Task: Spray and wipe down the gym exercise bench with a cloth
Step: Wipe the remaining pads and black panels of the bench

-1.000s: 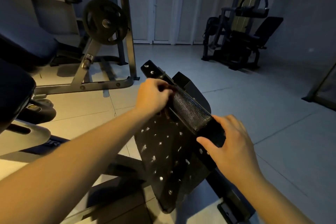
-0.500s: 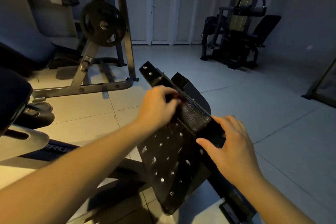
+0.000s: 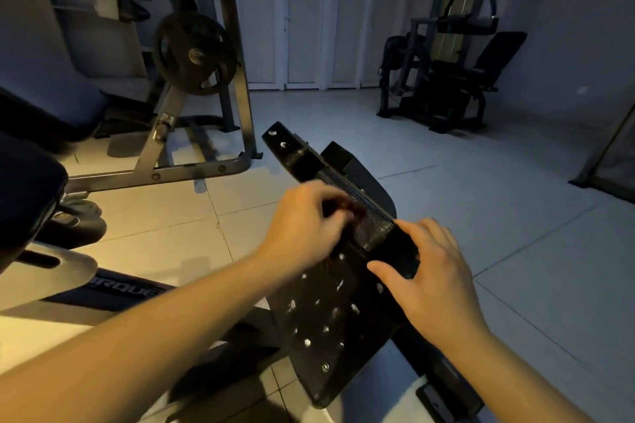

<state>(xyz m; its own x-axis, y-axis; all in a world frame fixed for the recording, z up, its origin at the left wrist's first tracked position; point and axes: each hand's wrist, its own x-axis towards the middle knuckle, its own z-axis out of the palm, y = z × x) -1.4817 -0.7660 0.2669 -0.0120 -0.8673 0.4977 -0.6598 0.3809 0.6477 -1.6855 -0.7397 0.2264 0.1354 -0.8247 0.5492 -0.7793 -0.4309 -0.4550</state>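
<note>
The black bench pad (image 3: 326, 323) stands tilted in front of me, its dark backing dotted with pale spots and its textured edge (image 3: 372, 221) running up to the left. My left hand (image 3: 304, 223) sits on that edge with fingers curled round a small dark reddish cloth (image 3: 348, 209), which is mostly hidden under the fingers. Lower on the same edge, my right hand (image 3: 431, 280) grips the pad, thumb on the near side and fingers over the top. No spray bottle is in view.
A rack with a black weight plate (image 3: 194, 55) stands at the back left. Another padded bench (image 3: 31, 182) is at the left edge. A weight machine (image 3: 446, 55) stands at the back right, with tiled floor (image 3: 481, 203) in between.
My left hand has slid down along the pad's edge toward my right hand, fingers still curled. The right hand keeps its grip in the same place.
</note>
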